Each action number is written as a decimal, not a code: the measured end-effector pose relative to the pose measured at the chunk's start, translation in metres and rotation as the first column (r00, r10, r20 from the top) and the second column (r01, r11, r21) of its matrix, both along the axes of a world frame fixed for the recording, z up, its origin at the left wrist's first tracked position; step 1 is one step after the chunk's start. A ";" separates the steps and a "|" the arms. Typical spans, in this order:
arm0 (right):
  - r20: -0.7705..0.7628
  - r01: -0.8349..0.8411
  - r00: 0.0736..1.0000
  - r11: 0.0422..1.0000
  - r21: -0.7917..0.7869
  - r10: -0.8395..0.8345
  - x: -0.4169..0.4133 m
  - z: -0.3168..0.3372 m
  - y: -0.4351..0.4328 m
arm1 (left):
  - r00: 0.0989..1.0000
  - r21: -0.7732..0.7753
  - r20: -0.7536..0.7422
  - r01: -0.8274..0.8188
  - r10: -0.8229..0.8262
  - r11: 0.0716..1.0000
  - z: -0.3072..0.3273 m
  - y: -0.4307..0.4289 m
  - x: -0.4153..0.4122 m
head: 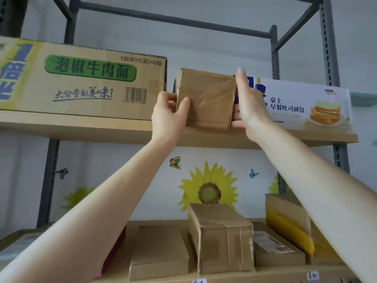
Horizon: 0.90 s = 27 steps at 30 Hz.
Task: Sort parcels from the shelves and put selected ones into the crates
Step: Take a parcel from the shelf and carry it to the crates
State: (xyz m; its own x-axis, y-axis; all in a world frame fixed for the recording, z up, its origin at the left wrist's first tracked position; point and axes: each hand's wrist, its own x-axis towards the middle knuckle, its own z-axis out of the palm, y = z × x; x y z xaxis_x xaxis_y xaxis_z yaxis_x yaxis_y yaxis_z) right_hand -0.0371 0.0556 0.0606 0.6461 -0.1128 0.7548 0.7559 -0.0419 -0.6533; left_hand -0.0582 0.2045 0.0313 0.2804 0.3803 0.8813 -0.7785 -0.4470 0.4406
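Observation:
A small brown taped parcel point(208, 97) stands at the front edge of the upper wooden shelf point(81, 127), between two printed cartons. My left hand point(169, 115) grips its lower left corner, thumb on the front face. My right hand point(248, 101) lies flat against its right side, fingers straight and pointing up, with some fingertips under the lower right edge. Both arms reach up from below.
A large noodle carton point(81, 78) sits left of the parcel and a white bread box point(306, 105) right of it. On the lower shelf lie several brown parcels point(222, 237), one with yellow tape point(289, 223). Grey metal uprights point(328, 58) frame the shelves.

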 end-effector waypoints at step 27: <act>-0.337 -0.565 0.771 0.824 0.030 0.541 -0.056 -0.209 -0.031 | 0.775 -0.313 -0.349 0.434 -0.527 0.845 -0.201 0.001 -0.078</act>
